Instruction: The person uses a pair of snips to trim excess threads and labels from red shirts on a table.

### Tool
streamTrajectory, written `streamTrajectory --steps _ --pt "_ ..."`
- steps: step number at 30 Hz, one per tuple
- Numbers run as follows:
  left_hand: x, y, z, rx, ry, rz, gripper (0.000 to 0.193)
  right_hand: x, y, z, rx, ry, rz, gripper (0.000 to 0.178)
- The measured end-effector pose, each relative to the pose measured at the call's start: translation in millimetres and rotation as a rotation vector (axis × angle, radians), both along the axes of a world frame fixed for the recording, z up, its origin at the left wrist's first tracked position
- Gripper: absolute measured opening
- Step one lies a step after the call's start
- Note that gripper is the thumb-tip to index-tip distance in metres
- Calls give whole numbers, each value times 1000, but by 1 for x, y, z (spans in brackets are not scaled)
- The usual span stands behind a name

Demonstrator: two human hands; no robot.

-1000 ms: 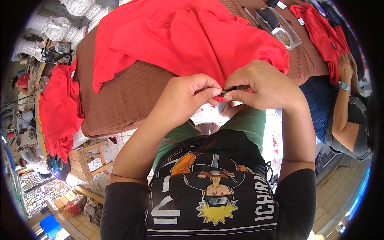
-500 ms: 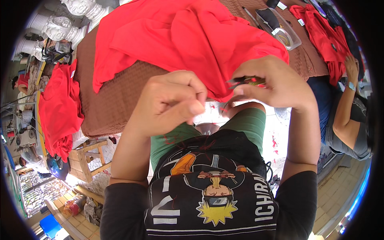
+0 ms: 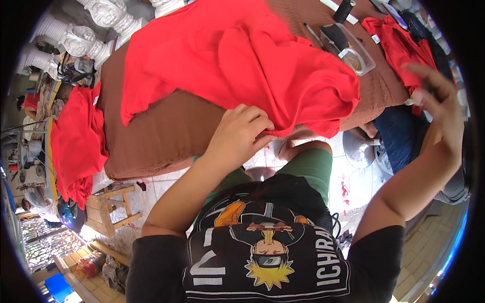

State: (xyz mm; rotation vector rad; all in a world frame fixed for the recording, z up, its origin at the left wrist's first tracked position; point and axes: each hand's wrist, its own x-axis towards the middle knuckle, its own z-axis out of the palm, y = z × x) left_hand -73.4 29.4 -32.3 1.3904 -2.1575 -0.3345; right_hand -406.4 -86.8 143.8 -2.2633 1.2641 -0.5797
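A large red cloth lies in loose folds over the brown-covered table, its near edge hanging over the front. My left hand is closed on that hanging edge, with the fingers bent and pressed together. Off to the right, away from the cloth, my right hand is raised near another person's place. Motion smears its fingers, though the forefinger and thumb look apart. Whether the thread snips are still inside this hand I cannot make out.
A clear plastic box with small items and a black spool sit at the table's far right. Another red garment lies beyond. More red cloth hangs at left, above a wooden stool. White busts stand far left.
My left hand has moved forward and right onto the cloth's edge and taken hold of it. My right hand, which held small thread snips, has swung far right. The cloth's right part has shifted nearer.
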Motion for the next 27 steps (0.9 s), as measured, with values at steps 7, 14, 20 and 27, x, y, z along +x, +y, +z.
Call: streamTrajectory --steps 7,14,20,27 --pt "-10 3 15 -82 197 178 21 124 37 -124 -66 -120 460 46" --pt "-15 3 31 -46 639 39 23 142 41 -150 81 -539 164 27" --pt "-18 -2 24 -55 570 92 27 141 40 -164 288 -594 131 28" --pt "-7 3 15 201 817 250 20 137 54 -139 94 -564 66 35"
